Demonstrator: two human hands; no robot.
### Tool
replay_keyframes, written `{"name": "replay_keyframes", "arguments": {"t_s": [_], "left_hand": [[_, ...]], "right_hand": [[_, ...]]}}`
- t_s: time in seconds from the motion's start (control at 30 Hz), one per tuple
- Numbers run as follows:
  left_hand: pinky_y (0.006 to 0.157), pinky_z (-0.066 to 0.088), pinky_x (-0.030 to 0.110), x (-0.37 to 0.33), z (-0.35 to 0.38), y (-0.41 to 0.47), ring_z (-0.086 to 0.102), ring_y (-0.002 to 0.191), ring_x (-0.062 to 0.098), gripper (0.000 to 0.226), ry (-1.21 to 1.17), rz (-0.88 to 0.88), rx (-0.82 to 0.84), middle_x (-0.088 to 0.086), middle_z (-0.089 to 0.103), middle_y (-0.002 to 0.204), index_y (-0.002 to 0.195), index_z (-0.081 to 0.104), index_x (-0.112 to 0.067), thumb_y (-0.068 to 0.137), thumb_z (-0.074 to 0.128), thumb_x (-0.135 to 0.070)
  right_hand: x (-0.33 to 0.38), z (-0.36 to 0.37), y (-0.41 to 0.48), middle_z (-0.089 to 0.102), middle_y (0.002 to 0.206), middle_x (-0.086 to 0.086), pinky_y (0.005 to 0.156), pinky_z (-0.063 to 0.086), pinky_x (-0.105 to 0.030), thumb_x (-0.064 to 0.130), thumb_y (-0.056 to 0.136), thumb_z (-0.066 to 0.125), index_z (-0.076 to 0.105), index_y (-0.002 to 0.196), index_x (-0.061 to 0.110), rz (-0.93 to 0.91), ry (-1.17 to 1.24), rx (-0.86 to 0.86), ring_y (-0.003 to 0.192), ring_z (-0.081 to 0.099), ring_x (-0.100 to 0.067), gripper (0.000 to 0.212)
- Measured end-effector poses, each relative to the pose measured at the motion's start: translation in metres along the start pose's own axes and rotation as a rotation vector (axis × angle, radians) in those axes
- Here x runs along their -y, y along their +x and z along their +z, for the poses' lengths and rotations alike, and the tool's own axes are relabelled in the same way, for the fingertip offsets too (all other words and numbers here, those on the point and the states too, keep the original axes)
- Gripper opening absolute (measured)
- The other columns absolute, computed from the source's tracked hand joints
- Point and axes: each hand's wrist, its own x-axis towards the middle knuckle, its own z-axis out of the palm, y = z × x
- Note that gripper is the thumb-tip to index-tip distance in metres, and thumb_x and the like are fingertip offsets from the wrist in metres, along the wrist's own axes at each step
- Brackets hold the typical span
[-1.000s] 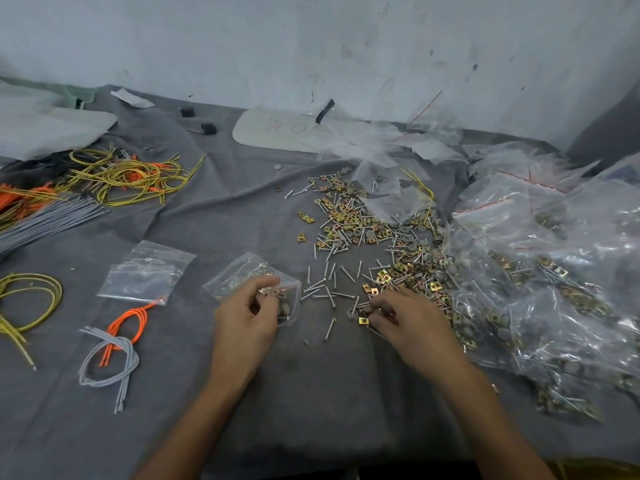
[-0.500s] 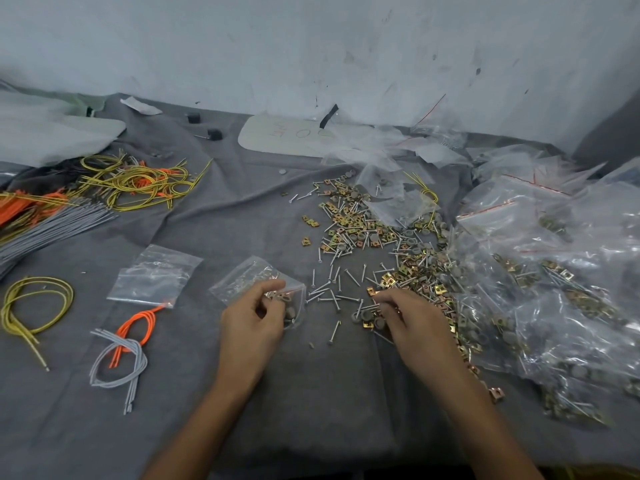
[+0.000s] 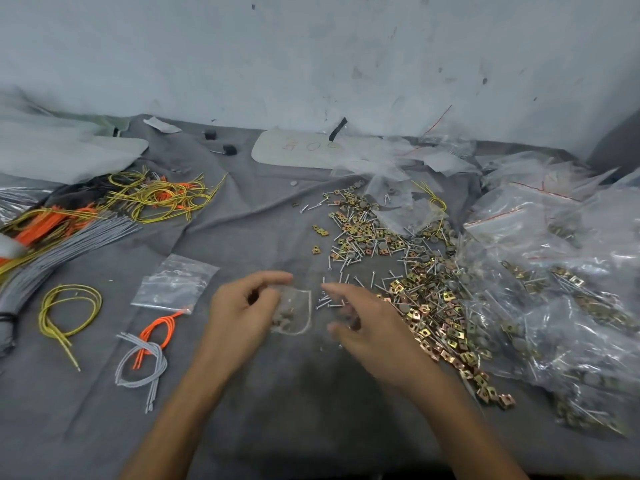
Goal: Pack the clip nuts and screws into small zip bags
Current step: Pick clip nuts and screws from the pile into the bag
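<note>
Grey cloth (image 3: 277, 393), brass-gold clip nuts (image 3: 446, 327), orange cord (image 3: 157, 332), yellow wire (image 3: 65, 306).

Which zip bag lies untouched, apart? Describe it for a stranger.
Look left of the left hand on the grey cloth. The zip bag lies flat there, alone, an orange wire loop at its near corner, unlike the heaped bags.

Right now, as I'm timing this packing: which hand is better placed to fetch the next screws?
Right. The right hand is beside the loose screws and the clip nuts pile. The left hand is busy holding the small zip bag, farther from the pile.
</note>
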Motion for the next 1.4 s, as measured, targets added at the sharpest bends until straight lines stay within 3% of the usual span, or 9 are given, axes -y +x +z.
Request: {"name": "replay_keyframes", "arguments": {"t_s": [0.13, 0.33, 0.47, 0.6, 0.83, 1.0, 1.17, 1.27, 1.4], "left_hand": [[0.041, 0.025, 0.017, -0.047, -0.024, 0.003, 0.031, 0.044, 0.007, 0.032, -0.165, -0.043, 0.166, -0.005, 0.04, 0.049, 0.085, 0.077, -0.018, 0.069, 0.05, -0.012], [0.043, 0.022, 0.022, -0.071, -0.043, -0.006, 0.03, 0.046, 0.011, 0.026, -0.463, 0.004, 0.268, -0.001, 0.042, 0.058, 0.097, 0.075, -0.02, 0.077, 0.064, -0.031], [0.06, 0.046, 0.022, -0.068, -0.043, -0.032, 0.055, 0.071, 0.014, 0.048, -0.44, 0.111, 0.24, 0.003, 0.067, 0.086, 0.106, 0.075, -0.023, 0.077, 0.072, -0.06], [0.065, 0.049, 0.016, -0.083, -0.024, -0.047, 0.059, 0.07, 0.005, 0.022, -0.336, 0.165, 0.097, -0.004, 0.071, 0.078, 0.092, 0.077, -0.025, 0.08, 0.076, -0.043], [0.059, 0.047, 0.013, -0.1, -0.009, -0.072, 0.057, 0.062, 0.003, 0.023, -0.44, 0.122, 0.059, 0.0, 0.071, 0.072, 0.085, 0.077, -0.013, 0.073, 0.073, -0.032], [0.059, 0.045, 0.018, -0.083, -0.002, -0.109, 0.055, 0.06, 0.003, 0.011, -0.194, 0.217, 0.066, 0.007, 0.071, 0.069, 0.081, 0.078, -0.035, 0.073, 0.085, -0.038], [0.055, 0.045, 0.014, -0.077, 0.01, -0.136, 0.05, 0.052, 0.001, 0.012, 0.019, 0.378, 0.126, -0.001, 0.067, 0.06, 0.084, 0.075, -0.042, 0.074, 0.074, -0.035], [0.054, 0.045, 0.015, -0.077, 0.01, -0.145, 0.048, 0.052, -0.003, 0.01, 0.021, 0.381, 0.137, -0.007, 0.067, 0.058, 0.082, 0.076, -0.043, 0.073, 0.077, -0.039], [0.056, 0.047, 0.017, -0.076, 0.007, -0.153, 0.053, 0.052, 0.003, 0.021, -0.002, 0.363, 0.106, -0.003, 0.067, 0.058, 0.08, 0.078, -0.04, 0.069, 0.071, -0.056]], "right_hand": [[0.034, 0.001, 0.008, 0.057, 0.137, 0.017, 0.107, 0.04, -0.022, 0.026, 0.081, 0.082, 0.051, 0.141, 0.029, -0.101, 0.203, 0.152, 0.127, 0.051, 0.004, 0.068], [0.075, -0.011, -0.002, 0.065, 0.08, 0.005, 0.069, 0.048, -0.019, 0.013, 0.088, 0.074, 0.068, 0.088, 0.014, -0.108, 0.773, -0.003, 0.075, 0.057, -0.007, 0.006], [0.085, -0.032, -0.011, 0.065, 0.074, -0.001, 0.061, 0.048, -0.021, 0.021, 0.084, 0.078, 0.069, 0.083, 0.017, -0.114, 0.81, -0.097, 0.066, 0.056, -0.012, 0.01], [0.087, -0.048, -0.024, 0.065, 0.071, -0.003, 0.056, 0.049, -0.023, 0.028, 0.081, 0.081, 0.068, 0.081, 0.02, -0.081, 0.785, -0.143, 0.062, 0.058, -0.014, 0.015], [0.089, -0.067, -0.065, 0.063, 0.072, -0.003, 0.059, 0.051, -0.026, 0.033, 0.078, 0.081, 0.068, 0.081, 0.019, -0.037, 0.779, -0.239, 0.063, 0.057, -0.015, 0.02], [0.087, -0.077, -0.107, 0.071, 0.094, 0.0, 0.073, 0.054, -0.027, 0.032, 0.077, 0.082, 0.068, 0.104, 0.031, -0.009, 0.618, -0.204, 0.083, 0.064, -0.014, 0.031], [0.095, -0.078, -0.13, 0.064, 0.09, 0.014, 0.077, 0.05, -0.024, 0.036, 0.088, 0.069, 0.072, 0.096, 0.026, -0.183, -0.122, -0.11, 0.085, 0.061, -0.004, 0.013], [0.101, -0.074, -0.138, 0.064, 0.09, 0.015, 0.081, 0.049, -0.02, 0.043, 0.086, 0.061, 0.071, 0.092, 0.028, -0.165, -0.168, -0.139, 0.088, 0.053, 0.012, 0.019], [0.104, -0.072, -0.148, 0.064, 0.086, 0.015, 0.074, 0.053, -0.029, 0.04, 0.084, 0.061, 0.07, 0.085, 0.028, -0.209, -0.18, -0.197, 0.08, 0.058, -0.001, 0.015]]}}
